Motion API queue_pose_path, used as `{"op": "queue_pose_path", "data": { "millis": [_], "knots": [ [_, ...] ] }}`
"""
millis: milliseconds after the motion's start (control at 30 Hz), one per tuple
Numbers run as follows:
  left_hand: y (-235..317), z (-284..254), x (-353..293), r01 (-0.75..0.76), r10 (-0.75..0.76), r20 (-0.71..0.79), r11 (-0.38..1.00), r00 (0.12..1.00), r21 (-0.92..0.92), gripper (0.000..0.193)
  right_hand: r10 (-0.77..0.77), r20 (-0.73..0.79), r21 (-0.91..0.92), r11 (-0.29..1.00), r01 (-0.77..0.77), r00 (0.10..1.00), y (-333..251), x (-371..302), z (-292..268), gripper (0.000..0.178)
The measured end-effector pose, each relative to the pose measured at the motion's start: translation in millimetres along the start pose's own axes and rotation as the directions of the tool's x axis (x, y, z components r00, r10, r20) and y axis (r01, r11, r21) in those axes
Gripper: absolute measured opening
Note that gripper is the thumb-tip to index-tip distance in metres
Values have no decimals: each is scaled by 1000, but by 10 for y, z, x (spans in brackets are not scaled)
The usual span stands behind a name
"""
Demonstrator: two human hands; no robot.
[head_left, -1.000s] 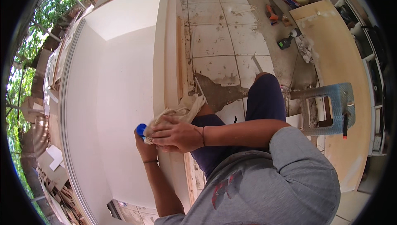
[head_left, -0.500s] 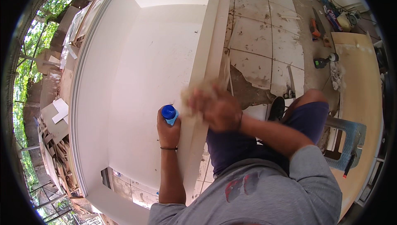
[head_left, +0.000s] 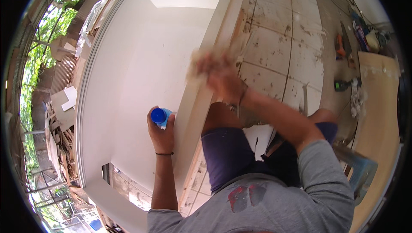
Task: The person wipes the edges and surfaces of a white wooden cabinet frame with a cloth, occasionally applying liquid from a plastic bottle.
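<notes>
My left hand [head_left: 162, 135] is closed around a light blue bottle with a dark blue cap [head_left: 158, 115], over the white inside panel of a large cabinet [head_left: 137, 66]. Fingers and thumb wrap the bottle's sides. Further ahead, my right hand [head_left: 227, 85] grips a beige rag [head_left: 196, 66] against the cabinet's near long edge [head_left: 192, 106]. Motion smears the rag and the fingertips, so its folds cannot be made out.
Beyond the edge lies a dirty tiled floor [head_left: 268, 46]. On the right are a cordless drill [head_left: 345, 84], an orange-handled saw [head_left: 340, 46], a wooden board [head_left: 377, 104] and a grey-blue stool [head_left: 365, 175]. Scrap wood [head_left: 64, 147] is piled at the left.
My right hand has slid the rag farther away along the cabinet edge. My left hand has shifted left with the bottle, and the whole view has moved a little.
</notes>
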State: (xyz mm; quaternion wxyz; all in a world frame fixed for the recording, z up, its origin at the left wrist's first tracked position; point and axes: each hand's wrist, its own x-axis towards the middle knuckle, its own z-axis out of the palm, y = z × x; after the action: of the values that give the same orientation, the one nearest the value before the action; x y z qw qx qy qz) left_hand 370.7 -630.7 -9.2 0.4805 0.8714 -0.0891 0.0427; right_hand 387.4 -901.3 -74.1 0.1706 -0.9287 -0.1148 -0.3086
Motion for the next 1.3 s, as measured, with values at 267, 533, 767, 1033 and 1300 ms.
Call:
{"op": "queue_pose_path", "data": {
  "millis": [267, 533, 767, 1033, 1300],
  "knots": [
    [327, 612, 428, 182, -144, -244, 973, 959, 141, 46, -51, -173, 216, 972, 88, 984, 1390, 745, -87, 29],
    [163, 624, 358, 341, -180, -396, 856, 901, 387, 50, -96, -117, 345, 930, 131, 989, 1222, 689, 78, 21],
    [308, 803, 448, 386, -187, -446, 825, 875, 412, 46, 99, -33, 356, 931, -81, 995, 2955, 1365, -121, 14],
    [234, 678, 401, 483, -322, -404, 776, 856, 405, 50, -268, -88, 360, 890, 281, 960, 1480, 587, -156, 32],
    [507, 721, 404, 548, -416, -377, 746, 827, 378, 52, -163, -111, 262, 947, 187, 980, 2590, 801, -12, 31]
  ]
}}
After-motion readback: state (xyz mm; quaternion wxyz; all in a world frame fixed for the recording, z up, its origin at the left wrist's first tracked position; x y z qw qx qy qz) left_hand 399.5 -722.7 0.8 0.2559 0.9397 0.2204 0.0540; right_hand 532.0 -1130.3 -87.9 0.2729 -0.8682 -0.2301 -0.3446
